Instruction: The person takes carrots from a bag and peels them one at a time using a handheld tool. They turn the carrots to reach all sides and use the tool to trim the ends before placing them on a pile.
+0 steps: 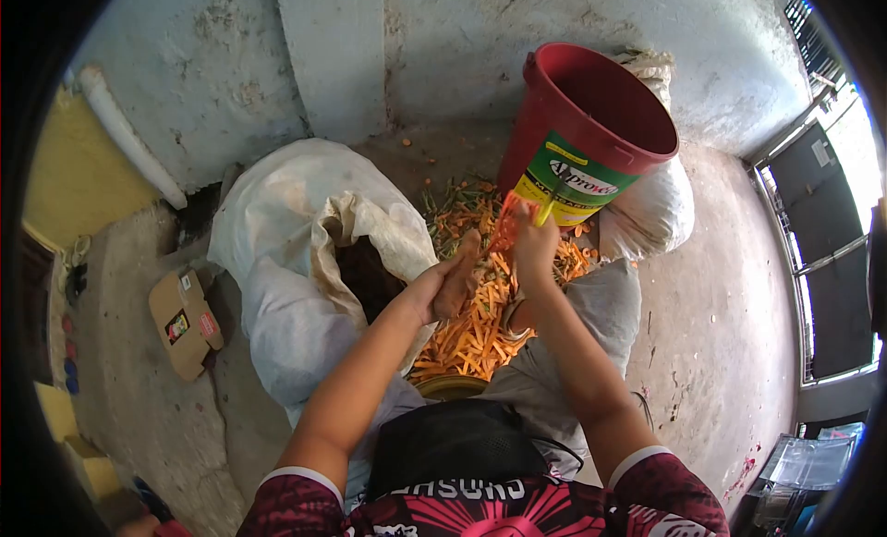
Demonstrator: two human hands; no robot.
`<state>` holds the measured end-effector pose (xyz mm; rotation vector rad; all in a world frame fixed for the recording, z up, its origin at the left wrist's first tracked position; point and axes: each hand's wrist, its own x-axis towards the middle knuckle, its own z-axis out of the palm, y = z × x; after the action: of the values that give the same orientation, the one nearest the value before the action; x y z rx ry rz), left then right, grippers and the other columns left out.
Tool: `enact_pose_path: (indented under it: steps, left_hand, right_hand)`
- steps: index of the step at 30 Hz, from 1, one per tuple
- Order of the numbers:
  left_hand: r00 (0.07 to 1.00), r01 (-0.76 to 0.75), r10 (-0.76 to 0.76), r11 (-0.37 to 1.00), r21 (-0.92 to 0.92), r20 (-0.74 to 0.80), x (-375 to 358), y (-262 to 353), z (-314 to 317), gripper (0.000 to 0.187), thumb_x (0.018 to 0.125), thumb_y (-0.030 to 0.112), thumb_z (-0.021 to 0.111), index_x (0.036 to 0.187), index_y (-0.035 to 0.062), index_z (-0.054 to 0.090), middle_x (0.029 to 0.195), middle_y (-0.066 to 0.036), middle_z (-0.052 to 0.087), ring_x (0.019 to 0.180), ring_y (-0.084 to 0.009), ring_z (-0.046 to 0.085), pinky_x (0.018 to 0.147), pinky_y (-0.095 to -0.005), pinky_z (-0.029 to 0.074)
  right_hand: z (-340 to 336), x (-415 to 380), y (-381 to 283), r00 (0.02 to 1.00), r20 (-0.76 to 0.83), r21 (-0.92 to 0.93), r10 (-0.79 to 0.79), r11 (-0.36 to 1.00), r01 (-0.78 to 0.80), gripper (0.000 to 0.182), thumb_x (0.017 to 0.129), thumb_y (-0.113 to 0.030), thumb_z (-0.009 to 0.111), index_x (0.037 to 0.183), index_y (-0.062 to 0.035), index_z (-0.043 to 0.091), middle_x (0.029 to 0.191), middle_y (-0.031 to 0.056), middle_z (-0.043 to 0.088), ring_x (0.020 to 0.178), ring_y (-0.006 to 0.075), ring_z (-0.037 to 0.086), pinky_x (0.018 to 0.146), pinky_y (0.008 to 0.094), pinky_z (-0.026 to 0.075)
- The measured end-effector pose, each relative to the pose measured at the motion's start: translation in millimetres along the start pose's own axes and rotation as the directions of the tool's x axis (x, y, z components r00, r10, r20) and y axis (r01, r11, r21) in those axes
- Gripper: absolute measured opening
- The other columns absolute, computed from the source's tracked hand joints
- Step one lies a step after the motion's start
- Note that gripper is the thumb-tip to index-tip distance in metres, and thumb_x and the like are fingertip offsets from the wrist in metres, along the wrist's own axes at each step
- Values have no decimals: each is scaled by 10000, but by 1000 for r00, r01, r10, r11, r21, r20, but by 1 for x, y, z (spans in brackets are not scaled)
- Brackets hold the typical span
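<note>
My left hand (431,292) is wrapped round the near end of a long brown root (459,276) that looks like a sweet potato, held tilted over the pile. Closed fingers of my right hand (536,250) grip an orange slotted plastic tool (505,221), close to the root's far end. A thin yellow piece (547,207) sticks up by these fingers; its kind does not show clearly. Below both hands lies a heap of orange vegetable strips (476,338), with green and brown scraps (453,209) behind it. A yellowish basin rim (450,386) shows at the near edge.
A large white sack (319,181) with its mouth open stands left of the heap. Behind, a tall red bucket (517,121) with a green and yellow label leans by another filled sack (656,213). A cardboard piece (185,324) lies on the floor at left.
</note>
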<state>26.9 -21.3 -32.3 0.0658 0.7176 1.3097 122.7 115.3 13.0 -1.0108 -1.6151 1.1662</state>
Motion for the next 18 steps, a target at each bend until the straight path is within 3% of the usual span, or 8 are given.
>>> enact_pose_path:
  steps: [2,5,6,8,11,13,17,18]
  left_hand:
    - [999,-23,21,999,-40,-36,-4,1,14,334,864,378,378,955,82,504,800,-55,568,633,-165,570,497,-283,475]
    - [999,-14,16,998,-59,38,1,-2,5,358,873,383,331,960,81,503,782,-63,571,606,-182,572,496,-289,477]
    - [1000,-2,2,999,-51,5,1,-2,6,350,875,365,323,961,79,503,787,-66,572,606,-185,572,500,-296,480]
    - [998,23,-25,999,-37,-61,2,-2,9,335,879,330,306,965,74,503,798,-72,574,606,-190,572,510,-309,485]
    - [985,81,-63,990,-112,163,0,-3,2,295,871,267,313,976,63,499,821,-80,579,655,-190,580,539,-335,492]
    - [997,28,-17,989,-148,78,-6,-3,15,286,866,252,318,977,57,496,826,-85,579,677,-189,583,554,-335,495]
    - [1000,7,-10,990,-143,-20,-8,-5,19,272,860,242,338,978,52,492,831,-92,578,694,-186,588,563,-318,499]
    - [995,53,-42,991,-125,86,-6,-5,12,271,862,245,343,975,48,492,832,-94,577,693,-184,587,562,-313,499]
  right_hand:
    - [6,-30,-27,998,45,6,-44,999,44,173,832,-183,500,835,-10,501,625,37,514,535,97,464,494,245,385]
    - [11,-52,-46,998,60,-30,-16,999,17,165,829,-170,500,841,-6,494,653,62,529,547,123,480,519,268,395]
    - [15,-54,-41,992,51,-60,-113,991,116,171,830,-171,500,836,-1,491,656,81,533,557,149,489,540,282,399]
    - [15,-59,-36,994,73,-61,-75,995,80,176,831,-176,499,835,0,490,652,92,533,564,160,491,542,287,397]
    - [14,-61,-38,992,129,-45,7,999,-1,198,835,-191,497,848,6,485,654,111,529,570,175,492,543,295,394]
    - [14,-63,-36,986,159,-12,43,999,-42,206,839,-197,491,859,8,483,660,121,529,575,183,495,548,297,394]
    - [17,-63,-30,992,119,-92,-35,995,46,230,842,-212,484,877,15,480,666,133,535,595,216,521,557,320,402]
    - [16,-64,-32,994,106,-144,-41,988,56,234,843,-216,483,878,16,479,670,137,538,604,227,529,560,328,403]
